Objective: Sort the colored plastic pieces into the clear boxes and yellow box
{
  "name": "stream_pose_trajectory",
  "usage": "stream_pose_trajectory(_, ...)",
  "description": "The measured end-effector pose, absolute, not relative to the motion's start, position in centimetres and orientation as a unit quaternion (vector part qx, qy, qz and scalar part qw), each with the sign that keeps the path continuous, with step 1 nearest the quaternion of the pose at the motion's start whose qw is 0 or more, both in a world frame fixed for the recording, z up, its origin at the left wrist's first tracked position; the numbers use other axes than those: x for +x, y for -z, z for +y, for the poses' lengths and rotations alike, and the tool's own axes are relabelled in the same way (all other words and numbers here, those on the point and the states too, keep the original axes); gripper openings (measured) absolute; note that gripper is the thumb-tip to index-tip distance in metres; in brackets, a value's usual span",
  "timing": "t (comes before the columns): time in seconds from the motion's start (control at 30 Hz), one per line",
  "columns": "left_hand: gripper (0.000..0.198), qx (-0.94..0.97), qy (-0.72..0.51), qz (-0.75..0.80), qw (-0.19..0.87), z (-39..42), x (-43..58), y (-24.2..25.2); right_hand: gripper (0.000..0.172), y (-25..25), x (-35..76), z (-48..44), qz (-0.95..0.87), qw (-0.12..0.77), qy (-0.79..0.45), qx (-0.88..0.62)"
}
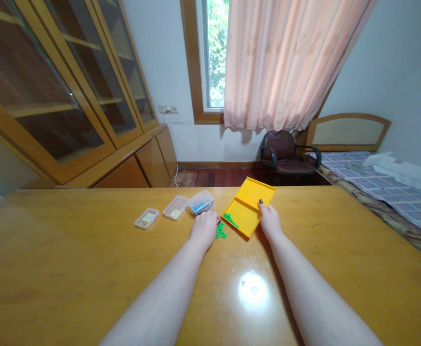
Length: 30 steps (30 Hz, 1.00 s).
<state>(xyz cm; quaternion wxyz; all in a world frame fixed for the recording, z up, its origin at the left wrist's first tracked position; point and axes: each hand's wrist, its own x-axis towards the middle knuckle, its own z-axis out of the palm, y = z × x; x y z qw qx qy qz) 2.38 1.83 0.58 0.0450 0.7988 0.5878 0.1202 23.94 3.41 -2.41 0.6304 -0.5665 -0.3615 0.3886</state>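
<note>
My right hand (270, 221) grips the right edge of an open yellow plastic case (252, 194), thumb over its rim. The case lies tilted, with a ridge across its middle. Small green pieces (228, 218) sit in its lower left corner. Just outside that corner, a loose pile of green pieces (220, 231) lies on the table. My left hand (205, 227) is beside this pile with its fingers curled in; what they hold, if anything, is hidden. Right behind it stands a clear plastic box (210, 194) with blue pieces (199, 206), partly covered by the hand.
Left of the blue pieces stand a clear box with cream pieces (175, 214) and a smaller clear box (153, 212) with pale contents. All rest on a glossy wooden table (88, 269). Beyond its far edge are an office chair (284, 151), a bed (394, 178) and a glass-door cabinet (124, 139).
</note>
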Motion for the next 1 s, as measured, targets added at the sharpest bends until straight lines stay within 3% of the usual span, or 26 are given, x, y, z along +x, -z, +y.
stream_pose_trajectory(0.2, 0.016, 0.797, -0.249, 0.546, 0.071, 1.82, 2.52, -0.85, 0.049, 2.32, 23.52, 3.31, -0.381, 0.637, -0.406, -0.534)
stream_pose_trajectory(0.4, 0.023, 0.778, -0.237, 0.568, 0.125, 2.33, 2.45, -0.30, 0.048, 2.48, 23.70, 3.34, -0.383, 0.636, -0.397, -0.540)
stream_pose_trajectory(0.63, 0.019, 0.786, -0.223, 0.552, 0.165, 2.29, 2.33, -0.22, 0.046, 2.84, 24.06, 3.62, -0.373, 0.634, -0.384, -0.558)
stream_pose_trajectory(1.0, 0.020, 0.809, -0.177, 0.552, 0.098, 2.18, 2.01, 0.09, 0.047, 2.33, 24.31, 3.51, -0.363, 0.636, -0.382, -0.564)
